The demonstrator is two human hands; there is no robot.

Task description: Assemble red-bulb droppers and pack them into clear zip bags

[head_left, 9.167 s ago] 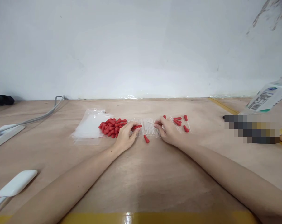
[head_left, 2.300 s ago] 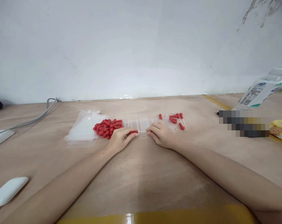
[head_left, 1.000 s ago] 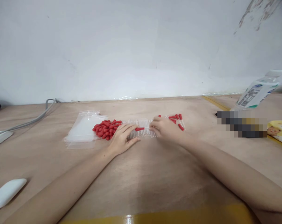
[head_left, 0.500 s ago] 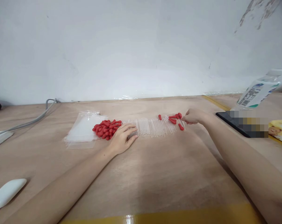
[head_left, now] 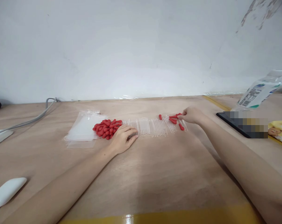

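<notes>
My left hand (head_left: 123,138) rests on the left end of a row of clear thin dropper tubes (head_left: 155,127), its fingers spread over them and its thumb apart. Beside it is a heap of red rubber dropper bulbs (head_left: 107,128). At the right end of the row, my right hand (head_left: 188,115) is closed, thumb and finger pinched at a red rubber bulb (head_left: 179,114) that they partly hide. Several more red bulbs (head_left: 172,120) lie on the tubes there, one loose bulb (head_left: 181,127) nearer me.
Clear plastic zip bags (head_left: 82,127) lie left of the heap. A white rounded object (head_left: 8,192) and a grey cable (head_left: 35,118) are at left. To the right are a dark phone (head_left: 234,124), a tilted bottle (head_left: 257,93) and a yellow packet (head_left: 279,130). A wall stands behind.
My right hand has moved slightly left, its fingertips now over the red bulbs at the right end. My left hand has stayed in place.
</notes>
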